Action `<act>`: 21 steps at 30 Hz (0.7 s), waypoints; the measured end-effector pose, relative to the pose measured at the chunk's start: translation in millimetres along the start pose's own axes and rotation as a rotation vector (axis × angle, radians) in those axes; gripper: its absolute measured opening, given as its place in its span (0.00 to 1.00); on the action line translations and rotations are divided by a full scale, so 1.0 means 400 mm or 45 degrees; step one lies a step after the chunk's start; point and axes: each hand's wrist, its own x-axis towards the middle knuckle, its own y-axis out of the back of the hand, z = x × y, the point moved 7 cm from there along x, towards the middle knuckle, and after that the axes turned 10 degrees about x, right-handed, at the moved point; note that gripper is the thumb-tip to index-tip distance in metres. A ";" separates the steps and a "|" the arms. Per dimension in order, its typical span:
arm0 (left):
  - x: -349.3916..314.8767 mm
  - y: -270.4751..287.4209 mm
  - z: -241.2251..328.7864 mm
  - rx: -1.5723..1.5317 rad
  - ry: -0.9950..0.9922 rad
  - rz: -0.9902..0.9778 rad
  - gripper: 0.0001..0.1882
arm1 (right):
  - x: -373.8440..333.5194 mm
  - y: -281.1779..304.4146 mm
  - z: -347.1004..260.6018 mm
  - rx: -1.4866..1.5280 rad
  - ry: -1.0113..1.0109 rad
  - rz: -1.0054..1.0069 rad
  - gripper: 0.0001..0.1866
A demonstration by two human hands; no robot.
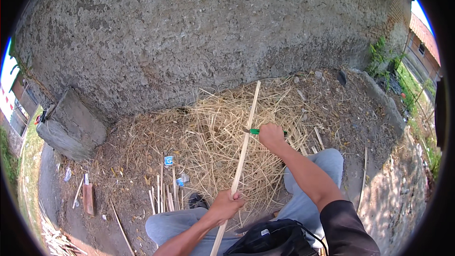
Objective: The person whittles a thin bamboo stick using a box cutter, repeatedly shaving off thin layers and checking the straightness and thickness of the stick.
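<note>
My left hand point(226, 206) is wrapped round the lower part of a long pale bamboo strip point(242, 160). The strip slants up and away from my lap, its far end above a heap of shavings. In my right fist point(271, 136) is a green-handled utility knife point(255, 132). Its short blade lies against the strip, well above my left hand. The fingers hide most of the handle. Below and around the strip spreads the heap of thin straw-coloured shavings point(213, 149).
A rough grey wall point(204, 42) rises behind the heap. At the left stands a concrete block point(78, 128). Several loose strips point(162, 194) lie by my left knee, near a small blue box point(168, 160). A black bag point(270, 239) rests on my lap.
</note>
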 end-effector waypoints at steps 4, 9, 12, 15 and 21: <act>-0.031 -0.010 0.011 -0.024 0.021 -0.087 0.12 | 0.063 0.001 0.081 -0.064 -0.100 0.011 0.09; -0.036 -0.036 -0.002 -0.032 0.133 -0.144 0.13 | 0.122 0.047 0.226 -0.156 -0.242 -0.066 0.08; -0.050 -0.041 -0.066 -0.008 0.147 -0.301 0.14 | 0.128 0.086 0.316 -0.167 -0.364 -0.026 0.09; -0.052 -0.016 -0.037 -0.153 0.208 -0.335 0.13 | 0.120 0.137 0.328 -0.084 -0.348 0.023 0.11; 0.013 0.005 -0.053 -0.216 0.141 -0.199 0.12 | 0.019 0.158 0.048 0.144 0.129 -0.034 0.10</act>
